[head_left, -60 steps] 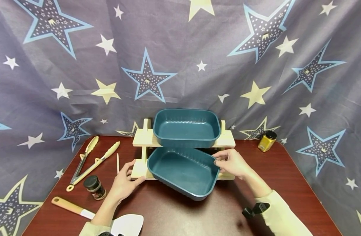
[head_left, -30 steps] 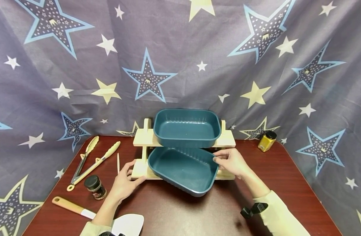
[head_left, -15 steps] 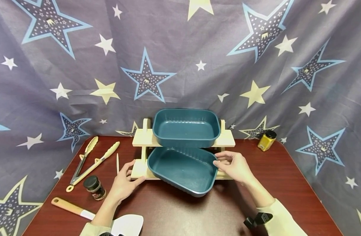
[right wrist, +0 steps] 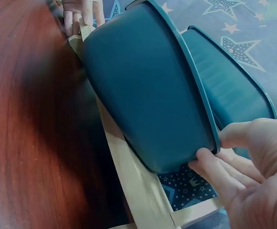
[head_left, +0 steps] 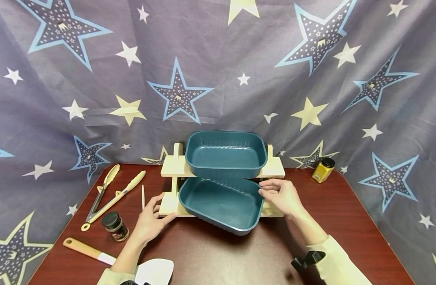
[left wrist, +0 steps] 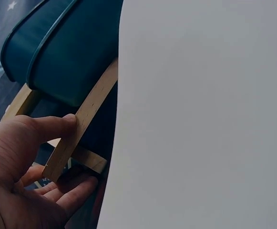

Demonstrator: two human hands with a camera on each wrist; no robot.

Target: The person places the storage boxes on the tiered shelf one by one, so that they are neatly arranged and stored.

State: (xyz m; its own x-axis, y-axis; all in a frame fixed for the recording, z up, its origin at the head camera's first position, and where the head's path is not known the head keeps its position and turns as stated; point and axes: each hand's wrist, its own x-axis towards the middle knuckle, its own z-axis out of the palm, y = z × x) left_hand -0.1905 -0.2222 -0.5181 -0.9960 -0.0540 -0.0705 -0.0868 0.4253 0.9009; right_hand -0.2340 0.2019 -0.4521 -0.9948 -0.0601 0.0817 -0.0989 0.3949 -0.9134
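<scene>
A two-tier wooden rack (head_left: pixel 169 168) stands against the cloth, with one teal bin (head_left: pixel 226 156) on its upper shelf. The lower teal bin (head_left: pixel 221 204) sits askew on the lower shelf, its near right corner jutting out past the front edge. My right hand (head_left: pixel 282 196) pinches this bin's right rim; in the right wrist view the thumb and fingers (right wrist: pixel 214 167) are on either side of the rim. My left hand (head_left: pixel 150 221) grips the lower shelf's left end, and the left wrist view has its fingers around the wooden board (left wrist: pixel 83 119).
On the left lie tongs (head_left: pixel 112 202), a thin pale stick (head_left: pixel 143 196), a dark-lidded jar (head_left: pixel 115 226) and a white spatula (head_left: pixel 154 271) with a wooden handle. A yellow jar (head_left: pixel 323 171) stands at the back right. Star-patterned cloth (head_left: pixel 218 79) hangs behind the table.
The lower bin has slid slightly back onto the shelf and turned a little straighter. My right hand has shifted its hold along the rim. My left hand has stayed on the shelf end.
</scene>
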